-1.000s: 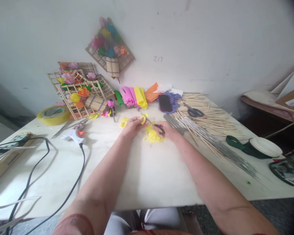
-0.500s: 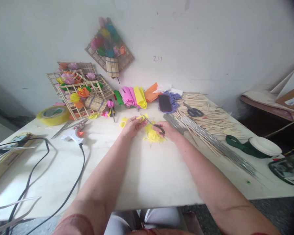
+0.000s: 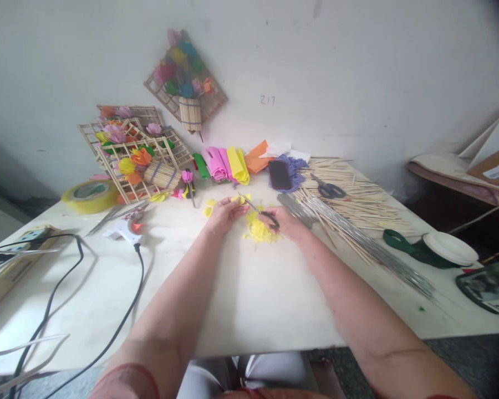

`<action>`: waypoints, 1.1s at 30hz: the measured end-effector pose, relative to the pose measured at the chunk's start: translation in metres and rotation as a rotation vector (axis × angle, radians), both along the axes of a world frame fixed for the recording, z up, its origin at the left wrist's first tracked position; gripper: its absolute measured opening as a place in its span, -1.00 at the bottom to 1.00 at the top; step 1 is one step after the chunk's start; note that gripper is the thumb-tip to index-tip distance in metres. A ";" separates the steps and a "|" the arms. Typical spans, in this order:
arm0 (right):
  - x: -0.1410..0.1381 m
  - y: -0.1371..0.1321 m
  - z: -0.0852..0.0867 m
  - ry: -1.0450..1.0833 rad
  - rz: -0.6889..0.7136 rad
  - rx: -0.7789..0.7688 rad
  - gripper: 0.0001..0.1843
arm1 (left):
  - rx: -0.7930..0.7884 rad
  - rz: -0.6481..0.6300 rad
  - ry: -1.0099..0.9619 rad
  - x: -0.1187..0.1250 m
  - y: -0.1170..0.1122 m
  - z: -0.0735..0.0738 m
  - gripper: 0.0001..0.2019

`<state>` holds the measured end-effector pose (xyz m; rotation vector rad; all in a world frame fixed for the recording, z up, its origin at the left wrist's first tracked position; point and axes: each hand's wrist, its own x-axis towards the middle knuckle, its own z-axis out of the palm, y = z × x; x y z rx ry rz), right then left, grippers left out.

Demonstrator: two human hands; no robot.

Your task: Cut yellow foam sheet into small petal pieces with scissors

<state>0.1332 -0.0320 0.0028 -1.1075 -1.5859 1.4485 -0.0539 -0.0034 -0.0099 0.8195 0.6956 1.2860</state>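
Note:
My left hand (image 3: pixel 225 213) pinches a small yellow paper piece (image 3: pixel 238 199) at the middle of the white table (image 3: pixel 249 288). My right hand (image 3: pixel 286 221) is closed on the black handles of small scissors (image 3: pixel 261 210), whose blades point at that piece. A heap of yellow paper scraps (image 3: pixel 259 230) lies between the two hands. More yellow bits (image 3: pixel 209 208) lie just left of my left hand.
Rolled coloured paper (image 3: pixel 228 163), a phone (image 3: pixel 280 174), black scissors (image 3: pixel 330 190), bamboo sticks (image 3: pixel 357 202) and metal wires (image 3: pixel 366 246) lie behind and right. A glue gun (image 3: pixel 125 228) with cable, yellow tape (image 3: pixel 90 195) and stick frames with paper flowers (image 3: pixel 137 160) stand left. Green ribbon (image 3: pixel 407 247) lies far right.
The yellow piece in my left hand has turned slightly lower against the scissor blades. Both hands stay almost where they were.

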 end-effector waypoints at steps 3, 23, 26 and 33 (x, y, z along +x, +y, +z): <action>0.001 0.000 0.000 0.007 0.009 0.001 -0.71 | -0.008 0.006 0.013 0.000 0.000 0.000 -0.92; 0.001 0.003 -0.005 0.053 0.014 -0.005 -0.67 | -0.002 -0.071 0.072 0.000 -0.004 0.004 -0.92; 0.000 0.002 -0.004 0.043 0.002 0.005 -0.67 | -0.012 -0.051 0.069 0.001 -0.004 0.004 -0.91; -0.001 0.000 -0.001 0.015 0.001 0.012 -0.69 | -0.018 -0.026 0.053 0.000 -0.003 0.003 -0.89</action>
